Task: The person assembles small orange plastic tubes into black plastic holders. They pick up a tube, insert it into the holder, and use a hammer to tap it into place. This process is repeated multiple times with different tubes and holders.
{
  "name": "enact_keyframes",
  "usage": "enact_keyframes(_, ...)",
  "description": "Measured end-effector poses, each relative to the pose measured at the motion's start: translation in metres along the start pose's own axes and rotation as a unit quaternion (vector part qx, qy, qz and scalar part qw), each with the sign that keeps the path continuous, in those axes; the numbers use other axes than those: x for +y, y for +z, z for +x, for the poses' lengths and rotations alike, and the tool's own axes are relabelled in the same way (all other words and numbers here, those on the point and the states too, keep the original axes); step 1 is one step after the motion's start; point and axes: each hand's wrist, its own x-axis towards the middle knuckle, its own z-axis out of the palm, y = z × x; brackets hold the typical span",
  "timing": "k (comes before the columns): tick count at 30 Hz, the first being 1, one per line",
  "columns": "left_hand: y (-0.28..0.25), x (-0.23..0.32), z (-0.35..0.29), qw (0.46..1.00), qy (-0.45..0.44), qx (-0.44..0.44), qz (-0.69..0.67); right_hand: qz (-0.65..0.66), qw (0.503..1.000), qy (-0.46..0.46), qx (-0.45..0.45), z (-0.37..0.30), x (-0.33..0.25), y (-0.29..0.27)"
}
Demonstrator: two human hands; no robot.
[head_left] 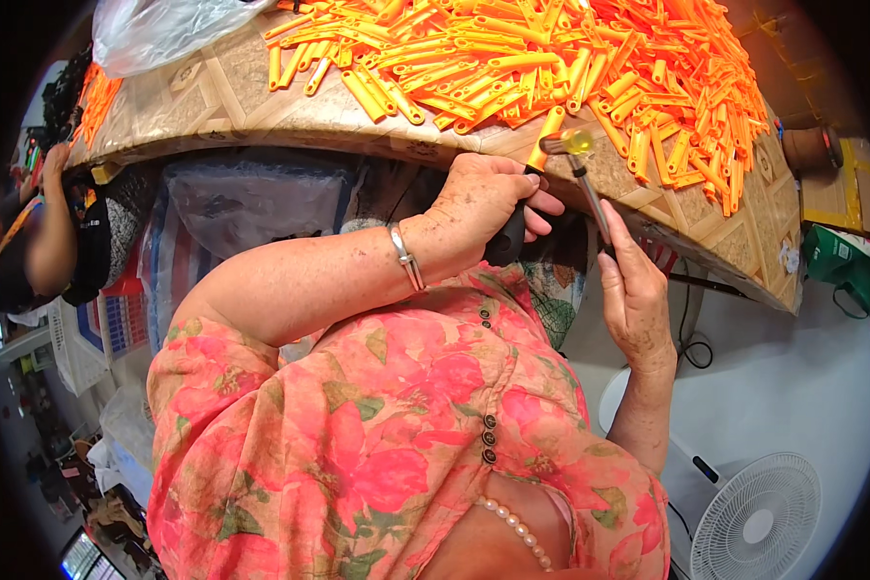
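Note:
My left hand (pixel 478 198), with a metal bracelet at its wrist, is closed around a black handle (pixel 507 235). An orange plastic piece (pixel 548 137) sticks up from the handle's top end, at the table's near edge. In my right hand (pixel 636 290) is a small hammer (pixel 588 198) with a metal shaft; its grip is mostly hidden by the fingers. The hammer's head, grey on one side and translucent yellow on the other, is right beside the orange piece; whether they touch I cannot tell. A large heap of orange plastic pieces (pixel 512 60) covers the table beyond my hands.
The table (pixel 203 92) has a wood-patterned cover and a curved near edge. A clear plastic bag (pixel 164 34) lies at its far left. Another person's arm (pixel 53 222) reaches toward more orange pieces at the left. A white fan (pixel 759 512) stands at lower right, a green bag (pixel 838 261) at right.

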Motion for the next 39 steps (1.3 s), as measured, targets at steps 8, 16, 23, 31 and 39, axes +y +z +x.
enact_keyframes(8, -0.001, 0.002, -0.001, 1.0, -0.013, -0.001, -0.02, -0.013, 0.999, 0.025, -0.026, 0.008, 0.005, 0.004)
enact_keyframes(16, -0.029, 0.007, -0.008, 0.946, -0.08, -0.174, -0.262, 0.324, 0.913, 0.179, 0.173, 0.012, 0.017, 0.012)
enact_keyframes(23, -0.09, 0.009, -0.037, 0.945, 0.11, -0.186, -0.248, 0.357, 0.892, 0.147, 0.236, 0.028, 0.035, 0.018)
enact_keyframes(31, -0.347, -0.027, -0.137, 0.761, 0.346, 0.38, -0.397, 0.273, 0.881, 0.164, 0.35, 0.036, 0.062, -0.012)
enact_keyframes(39, -0.315, -0.012, -0.116, 0.669, 0.398, 0.617, 0.114, 0.136, 0.905, 0.184, 0.358, 0.05, 0.08, -0.005)
